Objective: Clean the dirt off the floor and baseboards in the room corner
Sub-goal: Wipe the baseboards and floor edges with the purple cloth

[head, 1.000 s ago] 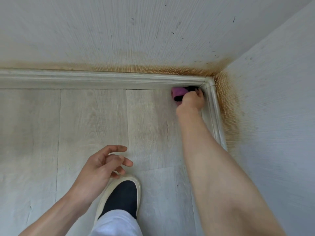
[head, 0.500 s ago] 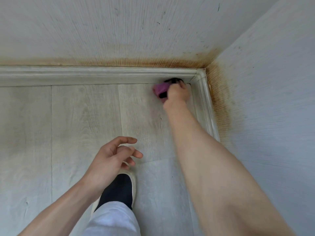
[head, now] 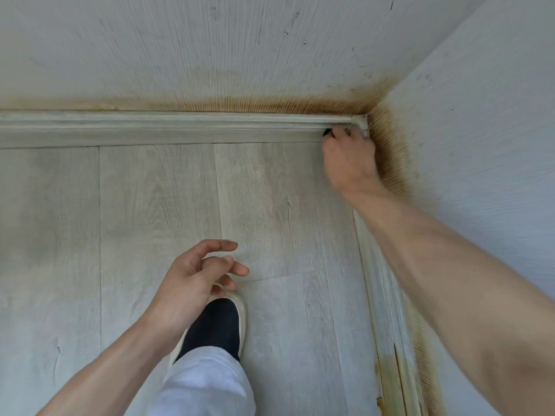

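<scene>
My right hand (head: 350,160) is pressed into the room corner, closed on a small brush. Only the brush's black tip (head: 328,133) shows, touching the back baseboard (head: 180,129); its pink body is hidden under my fingers. The pale wood-look floor (head: 150,220) meets a second baseboard (head: 381,289) along the right wall. My left hand (head: 192,277) hovers over the floor with fingers loosely spread and holds nothing.
Brown-orange stains (head: 270,103) run along both walls just above the baseboards, darkest at the corner. A yellowish patch (head: 387,373) marks the right baseboard near the bottom. My shoe (head: 216,328) and white trouser leg (head: 204,385) stand on the floor below my left hand.
My right hand has moved with the brush from the floor just left of the corner up into the corner against the baseboard. The pink body is now covered. My left hand barely moved.
</scene>
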A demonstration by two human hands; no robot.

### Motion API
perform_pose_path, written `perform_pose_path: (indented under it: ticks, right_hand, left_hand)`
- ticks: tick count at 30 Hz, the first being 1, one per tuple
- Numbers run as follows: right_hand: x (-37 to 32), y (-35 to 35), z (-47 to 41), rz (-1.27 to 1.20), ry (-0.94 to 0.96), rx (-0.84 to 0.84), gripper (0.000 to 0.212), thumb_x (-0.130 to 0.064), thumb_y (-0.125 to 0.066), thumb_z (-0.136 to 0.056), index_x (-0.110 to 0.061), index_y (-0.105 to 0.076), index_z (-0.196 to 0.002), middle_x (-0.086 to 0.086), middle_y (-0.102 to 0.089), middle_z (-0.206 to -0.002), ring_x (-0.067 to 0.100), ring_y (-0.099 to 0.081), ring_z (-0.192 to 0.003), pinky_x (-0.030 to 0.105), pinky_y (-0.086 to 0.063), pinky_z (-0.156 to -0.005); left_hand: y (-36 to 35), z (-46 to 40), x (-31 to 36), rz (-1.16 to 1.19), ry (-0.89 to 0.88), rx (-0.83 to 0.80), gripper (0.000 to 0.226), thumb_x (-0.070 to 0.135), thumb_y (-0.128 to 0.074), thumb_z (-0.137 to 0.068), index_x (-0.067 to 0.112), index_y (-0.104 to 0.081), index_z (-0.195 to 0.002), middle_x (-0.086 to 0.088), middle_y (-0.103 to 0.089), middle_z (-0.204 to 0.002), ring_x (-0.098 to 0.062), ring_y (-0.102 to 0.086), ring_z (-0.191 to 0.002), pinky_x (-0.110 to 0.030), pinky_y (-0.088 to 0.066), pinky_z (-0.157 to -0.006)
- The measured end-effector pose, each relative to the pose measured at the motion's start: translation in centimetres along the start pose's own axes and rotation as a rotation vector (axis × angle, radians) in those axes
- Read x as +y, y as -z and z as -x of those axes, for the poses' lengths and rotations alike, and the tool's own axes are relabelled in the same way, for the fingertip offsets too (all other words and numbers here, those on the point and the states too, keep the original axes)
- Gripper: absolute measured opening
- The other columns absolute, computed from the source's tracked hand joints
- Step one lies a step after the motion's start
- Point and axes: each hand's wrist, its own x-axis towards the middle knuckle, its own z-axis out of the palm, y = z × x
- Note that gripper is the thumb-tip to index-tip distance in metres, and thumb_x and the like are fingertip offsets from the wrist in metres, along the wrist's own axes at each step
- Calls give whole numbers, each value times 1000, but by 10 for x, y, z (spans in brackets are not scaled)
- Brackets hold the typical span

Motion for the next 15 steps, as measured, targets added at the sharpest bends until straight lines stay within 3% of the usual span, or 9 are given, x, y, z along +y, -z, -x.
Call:
perform_pose_path:
  ticks: [4,9,14,15]
  right_hand:
    - [9,-5,2,428,194,-133,36,-17,-45,-101,-11,-61,-133,12,-56,-137,36,-46,-132,48,-43,-104]
    - [3,-11,61,524,352,-283,31,-15,-49,-100,-12,-62,-128,11,-56,-134,32,-50,-123,42,-46,-97]
    - [38,12,-1,485,349,-49,31,-12,-47,-101,-12,-65,-127,8,-58,-131,34,-48,-127,43,-42,-99]
    - [35,12,4,451,327,-66,31,-12,-47,-100,-13,-65,-126,7,-59,-130,34,-48,-126,42,-43,-98]
  left_hand:
    - [0,0,0,-11,-21,-7,23,8,-53,-103,18,-67,-118,-7,-79,-93,-15,-64,-71,-30,-51,-74]
    - [13,0,4,14,-54,32,22,11,-53,-103,18,-66,-120,-8,-79,-95,-19,-64,-75,-37,-51,-81]
    - [13,3,1,29,-54,25,22,10,-54,-103,18,-66,-119,-8,-79,-95,-19,-64,-75,-35,-51,-79]
    - [13,3,2,22,-62,20,22,11,-54,-103,18,-66,-119,-8,-79,-95,-19,-64,-75,-36,-51,-80]
